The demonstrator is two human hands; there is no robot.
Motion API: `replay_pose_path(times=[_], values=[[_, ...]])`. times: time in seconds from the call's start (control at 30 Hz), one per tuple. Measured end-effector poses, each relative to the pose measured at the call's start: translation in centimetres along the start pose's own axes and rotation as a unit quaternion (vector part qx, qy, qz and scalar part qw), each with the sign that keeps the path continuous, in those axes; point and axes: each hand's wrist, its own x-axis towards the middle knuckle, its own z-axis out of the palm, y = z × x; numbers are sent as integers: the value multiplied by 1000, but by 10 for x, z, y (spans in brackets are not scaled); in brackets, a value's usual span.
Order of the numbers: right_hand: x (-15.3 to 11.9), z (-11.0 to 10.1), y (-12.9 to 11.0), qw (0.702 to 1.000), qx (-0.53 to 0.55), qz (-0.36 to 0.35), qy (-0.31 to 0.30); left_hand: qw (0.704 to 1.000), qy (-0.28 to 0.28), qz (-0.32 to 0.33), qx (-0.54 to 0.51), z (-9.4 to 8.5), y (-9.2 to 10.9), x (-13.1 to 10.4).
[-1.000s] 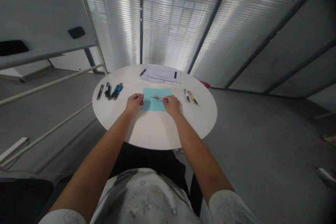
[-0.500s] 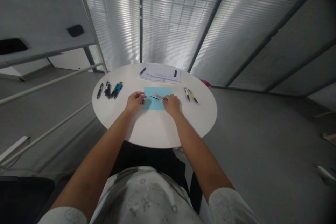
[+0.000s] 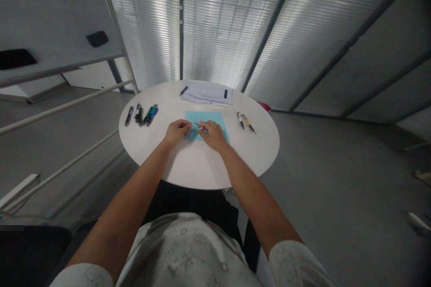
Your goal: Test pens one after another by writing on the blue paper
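Brings the right hand (image 3: 213,135) closer to the left hand (image 3: 177,133) than a moment ago, and shows more blue paper (image 3: 215,117) past its right side. Has a thin dark stick (image 3: 195,123) in the small gap between both hands, over the blue paper. Presses the left thumb and finger together right by the left end of the stick; is too small to tell if really pinching it. Keeps the right fingers bent by the other end, with one reaching over; hides what may be inside, so cannot tell how tight. Does not show the long pink part seen before by the right hand. Lies on the round white table (image 3: 198,170) to the left: black pen (image 3: 128,116), black and white pens (image 3: 138,114), green pens (image 3: 148,115), blue pen (image 3: 152,115). Lies to the right: white pen (image 3: 240,120), yellow pen (image 3: 249,124). Sits at the back: white papers (image 3: 205,94) with a dark pen (image 3: 183,90) and a black block (image 3: 225,93); has marks too small to read.
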Motion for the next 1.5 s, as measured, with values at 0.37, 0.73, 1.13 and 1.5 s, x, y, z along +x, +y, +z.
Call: replay_pose_path(times=[0.37,0.73,1.13,1.5], values=[[0,4,-2,998,53,-20,-34,999,-37,-6,27,1,1,-2],[0,6,-1,998,46,-24,-33,997,-59,-16,50,2,4,-4],[-1,-3,-5,991,-102,78,-21,998,21,26,55,2,-5,1],[-4,-2,-8,982,-152,100,-45,988,-9,65,142,6,-3,-1]])
